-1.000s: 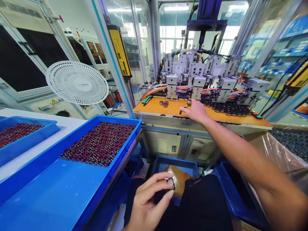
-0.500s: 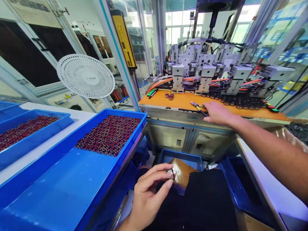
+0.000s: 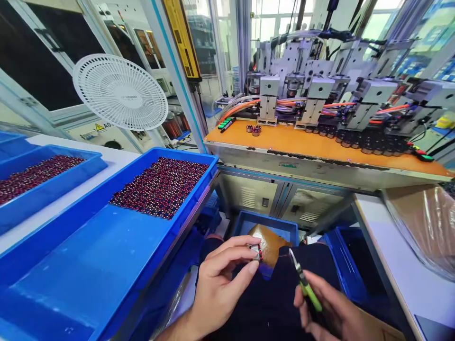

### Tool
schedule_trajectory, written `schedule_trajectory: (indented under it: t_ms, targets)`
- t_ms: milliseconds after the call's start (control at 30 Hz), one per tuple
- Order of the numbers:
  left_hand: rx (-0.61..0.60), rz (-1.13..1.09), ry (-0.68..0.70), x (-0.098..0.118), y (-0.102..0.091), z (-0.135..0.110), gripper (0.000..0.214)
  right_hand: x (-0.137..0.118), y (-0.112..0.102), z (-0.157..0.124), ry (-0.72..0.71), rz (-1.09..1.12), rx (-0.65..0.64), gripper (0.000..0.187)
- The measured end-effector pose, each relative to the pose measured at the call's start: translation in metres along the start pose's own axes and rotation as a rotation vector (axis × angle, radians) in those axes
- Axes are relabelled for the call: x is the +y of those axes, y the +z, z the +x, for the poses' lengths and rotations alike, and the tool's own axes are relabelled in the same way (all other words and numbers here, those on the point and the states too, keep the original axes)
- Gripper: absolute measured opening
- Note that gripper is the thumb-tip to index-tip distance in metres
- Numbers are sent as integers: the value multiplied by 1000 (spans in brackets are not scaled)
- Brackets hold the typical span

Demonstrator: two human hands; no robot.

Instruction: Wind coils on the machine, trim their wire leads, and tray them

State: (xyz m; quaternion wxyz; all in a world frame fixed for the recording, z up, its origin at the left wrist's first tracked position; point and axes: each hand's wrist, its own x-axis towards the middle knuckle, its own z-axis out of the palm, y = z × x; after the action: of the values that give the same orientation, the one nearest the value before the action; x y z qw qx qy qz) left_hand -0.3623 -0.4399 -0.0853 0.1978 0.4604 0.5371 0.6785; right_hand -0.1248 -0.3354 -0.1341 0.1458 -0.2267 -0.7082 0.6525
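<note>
Back from the orange bench [image 3: 313, 147], the right hand [image 3: 330, 315] gripped green-handled pliers [image 3: 304, 279]; the left hand [image 3: 222, 289] pinched 1 small coil [image 3: 256, 253].

Small red-and-silver coil part [image 3: 258, 254] and green-handled metal pliers [image 3: 304, 282], lower centre.
Pliers tilted, slim tips pointing up-left, near the coil, not touching.
</note>
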Motion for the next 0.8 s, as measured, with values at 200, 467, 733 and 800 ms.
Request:
schedule_trajectory:
  t_ms: [200,467,733,800]
  targets:
    - [-38,3,8,-3,3,0,31,-12,19,9,-50,266,-143,60]
    - [-26,33,26,0,-2,-6,31,-26,28,23,-42,344,-219,57]
    - [-36,25,33,-1,-1,-5,32,-30,29,21,-28,298,-201,59]
    - [-36,35,37,-1,-1,-5,32,-32,30,20,-12,297,-190,59]
